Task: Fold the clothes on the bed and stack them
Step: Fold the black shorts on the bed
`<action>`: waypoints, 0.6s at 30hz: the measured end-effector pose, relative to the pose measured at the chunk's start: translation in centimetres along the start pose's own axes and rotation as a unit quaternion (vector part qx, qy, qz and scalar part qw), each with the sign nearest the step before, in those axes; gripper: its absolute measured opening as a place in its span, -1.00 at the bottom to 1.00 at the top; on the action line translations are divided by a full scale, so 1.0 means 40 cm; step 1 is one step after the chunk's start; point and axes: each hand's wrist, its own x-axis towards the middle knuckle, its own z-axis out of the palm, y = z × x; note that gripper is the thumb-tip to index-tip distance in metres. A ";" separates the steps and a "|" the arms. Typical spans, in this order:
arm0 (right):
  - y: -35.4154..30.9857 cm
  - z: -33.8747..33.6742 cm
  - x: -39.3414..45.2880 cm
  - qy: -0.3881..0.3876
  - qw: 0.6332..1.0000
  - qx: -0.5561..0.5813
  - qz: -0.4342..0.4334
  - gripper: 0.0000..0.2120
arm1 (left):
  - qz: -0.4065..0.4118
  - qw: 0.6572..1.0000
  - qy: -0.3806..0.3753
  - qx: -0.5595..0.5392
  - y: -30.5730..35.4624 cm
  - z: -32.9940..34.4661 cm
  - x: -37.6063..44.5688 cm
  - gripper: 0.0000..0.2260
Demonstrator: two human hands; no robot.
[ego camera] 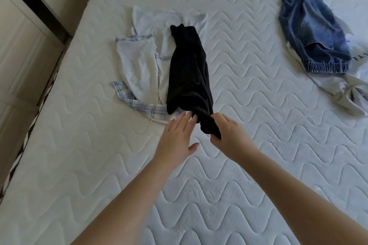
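Observation:
A black garment (188, 71) lies in a long bunched strip on the white quilted mattress (249, 165), partly over a white garment with blue plaid trim (139, 69). My right hand (229, 135) grips the near end of the black garment. Beside it on the left, my left hand (177, 139) reaches with straight fingers, its fingertips touching the same end of the black cloth. Blue jeans (310, 18) lie crumpled at the far right, with a pale grey garment (346, 91) below them.
The mattress's left edge (49, 89) runs diagonally past a beige wall and a dark frame (35, 2). Bare mattress stretches in front of me and between the black garment and the jeans.

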 end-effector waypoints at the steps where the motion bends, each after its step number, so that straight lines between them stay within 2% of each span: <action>1: -0.017 -0.025 -0.027 0.004 1.000 0.011 -0.002 -0.77 | -0.006 0.999 0.019 -0.027 0.027 -0.017 -0.013 -0.27; 5: -0.081 -0.121 -0.145 0.004 0.999 0.051 0.015 -0.72 | -0.032 0.992 0.079 -0.096 0.139 -0.097 -0.070 -0.30; 9: -0.139 -0.214 -0.255 -0.009 0.998 0.056 0.007 -0.66 | -0.043 0.984 0.114 -0.131 0.231 -0.194 -0.128 -0.56; 11: -0.163 -0.268 -0.308 -0.016 0.998 0.062 0.006 -0.63 | -0.048 0.979 0.101 -0.168 0.273 -0.247 -0.168 -0.69; 13: -0.184 -0.321 -0.359 -0.012 0.997 0.077 0.012 -0.60 | -0.078 0.971 0.069 -0.217 0.316 -0.303 -0.213 -0.72; 15: -0.204 -0.362 -0.406 -0.003 0.997 0.075 0.003 -0.55 | -0.114 0.965 0.041 -0.231 0.356 -0.360 -0.262 -0.76; 18: -0.227 -0.407 -0.464 0.031 0.998 0.057 0.002 -0.52 | -0.127 0.963 0.038 -0.235 0.398 -0.432 -0.324 -0.81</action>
